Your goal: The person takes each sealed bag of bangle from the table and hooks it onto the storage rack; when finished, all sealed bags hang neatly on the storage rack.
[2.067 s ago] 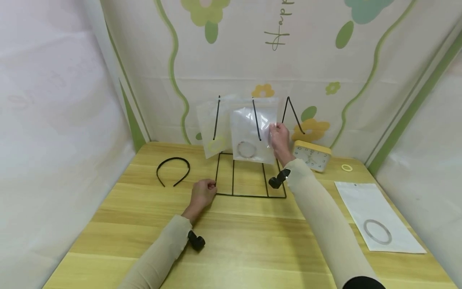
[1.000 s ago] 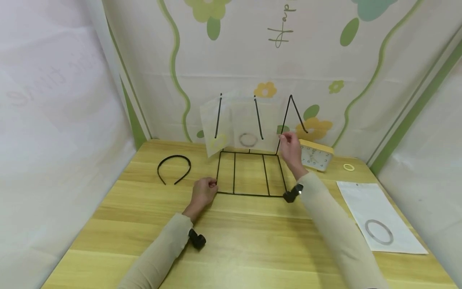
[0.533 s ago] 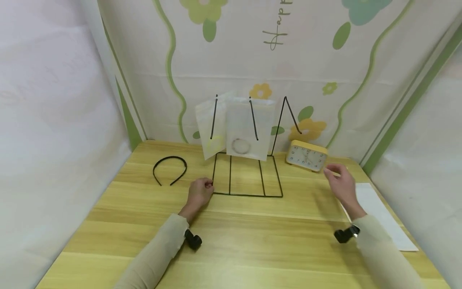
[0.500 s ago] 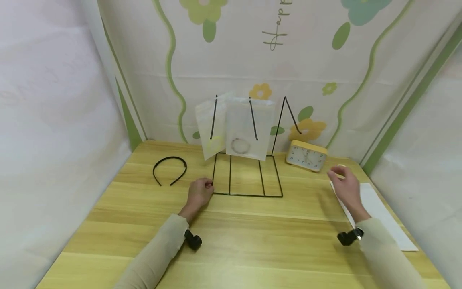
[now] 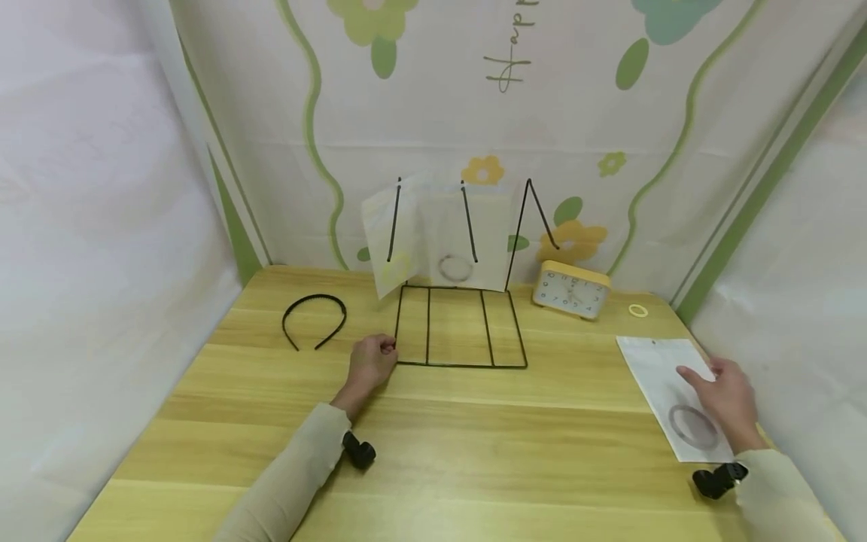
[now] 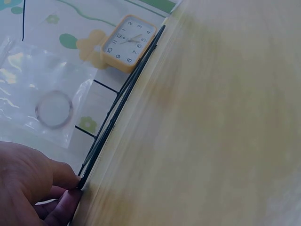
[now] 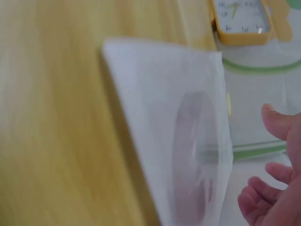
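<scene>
My left hand (image 5: 372,363) pinches the front left corner of a black wire display rack (image 5: 460,366), and its thumb and fingers (image 6: 66,175) meet the wire in the left wrist view. On two of the rack's hooks hang clear bags: one bag (image 5: 443,229) with a pale bangle, and a bag (image 5: 379,233) with a yellowish ring to its left. The right-hand hook (image 5: 543,214) carries nothing. My right hand (image 5: 730,399) is over the right side of a white-looking bag (image 5: 646,369) with a larger pinkish bangle (image 5: 680,429). Its thumb and fingers are spread, apart from the bag in the right wrist view.
A yellow alarm clock (image 5: 572,290) stands right of the rack, close to the back wall. A small yellow ring (image 5: 638,310) lies beyond the flat bag. At the left is a black headband (image 5: 314,297). Fabric walls (image 5: 88,263) enclose the table.
My right hand has let go of the bag hanging on the middle hook and moved right, past the clock, to the flat bag. The left hand stays at the rack's corner.
</scene>
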Available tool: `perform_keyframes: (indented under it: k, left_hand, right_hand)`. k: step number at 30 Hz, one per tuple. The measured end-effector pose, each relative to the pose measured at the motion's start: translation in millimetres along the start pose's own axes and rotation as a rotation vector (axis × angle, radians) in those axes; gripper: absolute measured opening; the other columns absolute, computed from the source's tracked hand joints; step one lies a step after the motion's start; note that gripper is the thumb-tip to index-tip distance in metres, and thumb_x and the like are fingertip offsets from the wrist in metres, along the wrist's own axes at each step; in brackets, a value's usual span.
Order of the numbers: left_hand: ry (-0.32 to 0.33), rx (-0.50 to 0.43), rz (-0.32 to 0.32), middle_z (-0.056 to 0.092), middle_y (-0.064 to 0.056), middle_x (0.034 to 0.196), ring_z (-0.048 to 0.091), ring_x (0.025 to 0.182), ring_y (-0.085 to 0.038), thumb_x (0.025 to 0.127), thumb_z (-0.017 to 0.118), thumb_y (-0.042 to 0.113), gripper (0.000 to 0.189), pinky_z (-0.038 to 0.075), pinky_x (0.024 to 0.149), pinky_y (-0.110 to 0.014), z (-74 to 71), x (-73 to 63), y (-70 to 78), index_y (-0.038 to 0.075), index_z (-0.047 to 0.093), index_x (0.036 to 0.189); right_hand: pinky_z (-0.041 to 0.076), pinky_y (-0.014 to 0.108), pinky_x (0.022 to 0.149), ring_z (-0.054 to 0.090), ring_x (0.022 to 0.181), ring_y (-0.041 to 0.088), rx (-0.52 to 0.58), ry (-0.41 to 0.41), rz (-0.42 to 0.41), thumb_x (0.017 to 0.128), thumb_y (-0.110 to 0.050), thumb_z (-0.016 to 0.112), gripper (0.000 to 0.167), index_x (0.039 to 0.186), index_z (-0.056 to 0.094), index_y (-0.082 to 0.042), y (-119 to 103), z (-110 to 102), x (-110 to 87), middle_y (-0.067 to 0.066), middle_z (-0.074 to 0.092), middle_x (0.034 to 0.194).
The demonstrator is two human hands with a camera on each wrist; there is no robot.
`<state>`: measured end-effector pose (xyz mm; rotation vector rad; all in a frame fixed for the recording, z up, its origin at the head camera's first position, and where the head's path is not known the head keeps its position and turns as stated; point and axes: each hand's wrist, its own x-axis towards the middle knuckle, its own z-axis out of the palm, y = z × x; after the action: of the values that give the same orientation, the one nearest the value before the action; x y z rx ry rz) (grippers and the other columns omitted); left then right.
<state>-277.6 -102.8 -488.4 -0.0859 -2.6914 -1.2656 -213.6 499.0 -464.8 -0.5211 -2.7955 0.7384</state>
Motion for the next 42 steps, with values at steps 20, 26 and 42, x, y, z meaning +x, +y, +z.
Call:
perform_keyframes:
  k: [20, 26, 42]
  left_hand:
    - [-0.018, -0.010, -0.007, 0.072, -0.010, 0.091, 0.068, 0.083, -0.022, 0.084, 0.067, 0.000, 0.025, 0.058, 0.074, -0.033, 0.5, -1.1, 0.8, -0.003, 0.071, 0.108]
    - [-0.008, -0.013, -0.006, 0.072, -0.011, 0.092, 0.068, 0.083, -0.022, 0.084, 0.067, 0.001, 0.024, 0.058, 0.073, -0.032, 0.0, -0.6, 1.1, -0.003, 0.072, 0.108]
    - [0.003, -0.018, -0.005, 0.073, -0.011, 0.091, 0.069, 0.083, -0.022, 0.084, 0.065, 0.002, 0.024, 0.058, 0.073, -0.034, -2.8, 1.8, 0.0, -0.003, 0.072, 0.108]
  right_hand:
    - [0.043, 0.060, 0.079, 0.049, 0.101, 0.058, -0.146, -0.066, 0.122, 0.088, -0.047, 0.064, 0.084, 0.128, 0.038, 0.022, 35, -7, -3.8, 0.043, 0.049, 0.115]
    - [0.041, 0.060, 0.085, 0.047, 0.107, 0.056, -0.056, -0.035, 0.143, 0.093, -0.039, 0.061, 0.075, 0.131, 0.039, 0.022, 37, -9, -1.5, 0.043, 0.046, 0.124]
    - [0.043, 0.047, 0.078, 0.043, 0.115, 0.052, 0.131, -0.038, 0.201, 0.099, -0.040, 0.048, 0.070, 0.140, 0.034, 0.015, 35, -24, -2.4, 0.042, 0.037, 0.137]
